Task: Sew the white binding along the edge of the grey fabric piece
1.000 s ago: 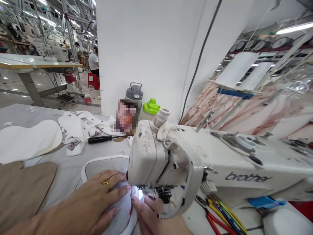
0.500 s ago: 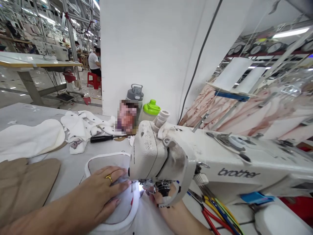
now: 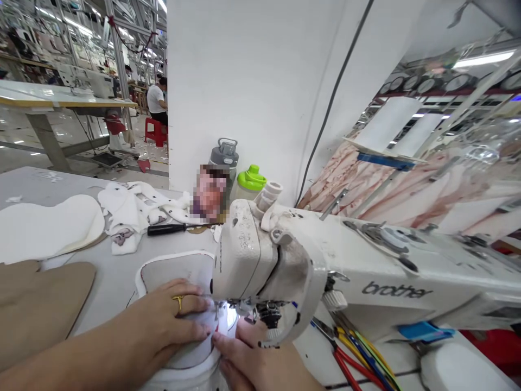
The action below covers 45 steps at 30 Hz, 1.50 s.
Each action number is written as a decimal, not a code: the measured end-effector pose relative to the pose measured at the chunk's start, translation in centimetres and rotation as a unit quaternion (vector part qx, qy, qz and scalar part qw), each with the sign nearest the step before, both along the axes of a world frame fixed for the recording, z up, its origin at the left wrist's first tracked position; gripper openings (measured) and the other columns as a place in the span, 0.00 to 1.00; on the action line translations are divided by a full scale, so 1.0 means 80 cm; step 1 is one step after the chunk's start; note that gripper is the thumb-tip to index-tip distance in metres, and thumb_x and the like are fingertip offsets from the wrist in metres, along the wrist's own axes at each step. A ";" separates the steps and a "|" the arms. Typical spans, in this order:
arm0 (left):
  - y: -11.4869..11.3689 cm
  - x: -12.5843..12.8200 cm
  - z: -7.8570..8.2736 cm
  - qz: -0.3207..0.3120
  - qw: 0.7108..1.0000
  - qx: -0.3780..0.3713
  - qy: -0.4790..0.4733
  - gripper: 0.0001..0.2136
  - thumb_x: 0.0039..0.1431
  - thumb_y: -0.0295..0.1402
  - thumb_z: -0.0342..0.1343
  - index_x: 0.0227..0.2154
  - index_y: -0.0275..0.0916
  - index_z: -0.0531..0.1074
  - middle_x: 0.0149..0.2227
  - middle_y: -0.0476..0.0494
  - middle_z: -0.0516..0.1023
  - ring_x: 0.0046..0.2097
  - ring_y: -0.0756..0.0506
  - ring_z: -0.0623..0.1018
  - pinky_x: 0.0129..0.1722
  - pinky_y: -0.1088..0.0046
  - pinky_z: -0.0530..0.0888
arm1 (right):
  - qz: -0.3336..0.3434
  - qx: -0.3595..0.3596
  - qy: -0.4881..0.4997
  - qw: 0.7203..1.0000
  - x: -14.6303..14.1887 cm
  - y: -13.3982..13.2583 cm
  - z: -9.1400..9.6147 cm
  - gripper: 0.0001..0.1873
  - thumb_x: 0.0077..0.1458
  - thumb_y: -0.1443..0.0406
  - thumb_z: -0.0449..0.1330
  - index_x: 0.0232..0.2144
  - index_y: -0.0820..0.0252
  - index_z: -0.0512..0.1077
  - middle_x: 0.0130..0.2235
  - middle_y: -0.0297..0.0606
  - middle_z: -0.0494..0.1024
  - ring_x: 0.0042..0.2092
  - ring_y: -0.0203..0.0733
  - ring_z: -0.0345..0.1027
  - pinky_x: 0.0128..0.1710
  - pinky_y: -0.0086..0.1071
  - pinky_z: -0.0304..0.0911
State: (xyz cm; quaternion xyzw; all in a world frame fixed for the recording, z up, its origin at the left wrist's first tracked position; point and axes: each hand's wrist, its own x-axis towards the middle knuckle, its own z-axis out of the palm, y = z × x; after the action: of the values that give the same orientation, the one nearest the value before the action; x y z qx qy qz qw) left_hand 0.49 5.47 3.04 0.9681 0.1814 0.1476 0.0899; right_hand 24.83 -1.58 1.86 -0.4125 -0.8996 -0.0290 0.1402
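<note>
Compared with half a second ago, the left hand curls its fingers in instead of lying flat, its fingertips now pressing the grey fabric piece with white binding right at the lit spot under the needle, and the right hand comes back from behind the sewing machine head to the front, so that its fingertips meet the left fingertips at the near edge of the piece. The two hands are thus close together, both bearing down on the same cloth just before the presser foot; this reads as a re-gripping of the curved edge at the needle. The piece lies on the machine bed, its far rounded end showing left of the head, its near end under the hands. Whether either hand pinches the cloth or only presses it I cannot tell, since the thumbs are hidden. The needle itself is lost in glare from the work lamp, and the right hand's palm is cut off by the lower frame. Red-handled pliers and coloured pens lie to the right, half under the machine arm; a black-handled tool lies well apart by the spotted white cloth.
</note>
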 end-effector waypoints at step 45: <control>-0.017 0.000 0.002 0.150 0.983 0.023 0.099 0.25 0.57 0.29 0.51 0.56 0.61 0.70 0.51 0.45 0.77 0.50 0.34 0.77 0.46 0.51 0.73 | -0.044 -0.100 -0.037 0.993 -0.006 -0.008 0.017 0.14 0.61 0.63 0.57 0.49 0.57 0.73 0.38 0.39 0.79 0.35 0.47 0.73 0.34 0.36 0.64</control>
State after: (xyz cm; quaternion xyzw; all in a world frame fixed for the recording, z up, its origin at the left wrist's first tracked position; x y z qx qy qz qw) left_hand 0.51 4.10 3.20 0.9414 0.3295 0.0669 0.0264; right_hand 24.34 -2.22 3.24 -0.4622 -0.8836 0.0394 0.0631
